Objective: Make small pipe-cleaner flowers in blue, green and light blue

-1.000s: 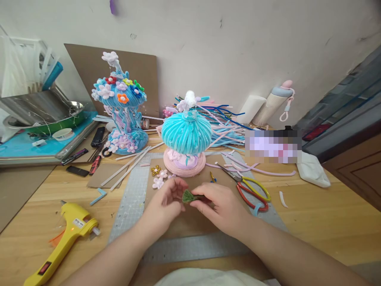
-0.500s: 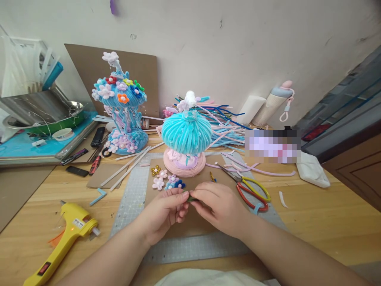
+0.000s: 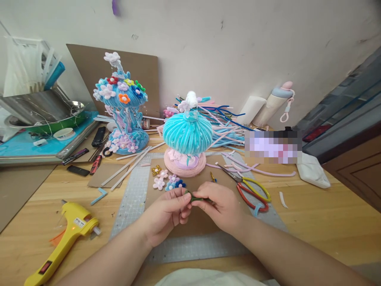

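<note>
Between my two hands is a small dark green pipe cleaner piece (image 3: 195, 198), mostly covered by fingers. My left hand (image 3: 167, 210) pinches its left end, and my right hand (image 3: 222, 206) grips the other end, with fingertips almost touching. Just beyond them lie several small pipe cleaner flowers (image 3: 172, 182) in pink, lilac, blue and gold. Behind these stands a turquoise pipe cleaner dome (image 3: 188, 133) over a pink round base (image 3: 184, 169). A small gold and blue piece (image 3: 213, 177) rests on the cardboard (image 3: 193, 226) past my right hand.
Scissors (image 3: 253, 192) with red and yellow handles lie right of my hands. A yellow glue gun (image 3: 68, 234) is at the left. A flower-covered blue lamp-like craft (image 3: 122, 103) stands behind, beside loose pipe cleaners (image 3: 229, 135). A cutting mat (image 3: 196, 251) lies under the cardboard.
My right fingers have shifted and drawn closer together, so more of the green piece shows between the hands. Other things stay where they were.
</note>
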Motion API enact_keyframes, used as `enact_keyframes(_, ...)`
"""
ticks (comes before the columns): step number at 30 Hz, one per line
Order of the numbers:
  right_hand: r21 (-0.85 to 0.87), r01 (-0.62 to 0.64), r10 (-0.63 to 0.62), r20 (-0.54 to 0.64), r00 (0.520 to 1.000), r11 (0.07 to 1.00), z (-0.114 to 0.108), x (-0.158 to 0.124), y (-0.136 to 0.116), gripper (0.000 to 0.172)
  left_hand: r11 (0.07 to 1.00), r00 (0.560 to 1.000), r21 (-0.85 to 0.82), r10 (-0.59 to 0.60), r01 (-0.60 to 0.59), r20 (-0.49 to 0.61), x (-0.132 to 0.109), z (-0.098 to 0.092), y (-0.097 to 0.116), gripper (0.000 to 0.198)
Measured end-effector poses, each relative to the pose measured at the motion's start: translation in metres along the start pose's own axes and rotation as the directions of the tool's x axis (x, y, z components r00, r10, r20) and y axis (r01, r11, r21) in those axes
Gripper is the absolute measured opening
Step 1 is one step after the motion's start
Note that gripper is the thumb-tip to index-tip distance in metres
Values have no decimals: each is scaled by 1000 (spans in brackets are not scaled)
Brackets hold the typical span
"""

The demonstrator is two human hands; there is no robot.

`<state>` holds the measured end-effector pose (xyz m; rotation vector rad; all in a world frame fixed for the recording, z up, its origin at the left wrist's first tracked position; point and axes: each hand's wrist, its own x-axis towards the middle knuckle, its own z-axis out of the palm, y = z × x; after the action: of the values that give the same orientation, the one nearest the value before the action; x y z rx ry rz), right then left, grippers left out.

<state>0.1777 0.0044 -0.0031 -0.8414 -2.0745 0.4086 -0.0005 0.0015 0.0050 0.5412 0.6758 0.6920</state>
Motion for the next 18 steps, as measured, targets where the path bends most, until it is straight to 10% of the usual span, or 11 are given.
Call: enact_keyframes(18,-10,71,-72,-122,990,997,-5,2,-14,9,945,962,201,270,-258,-34,0,6,-5,23)
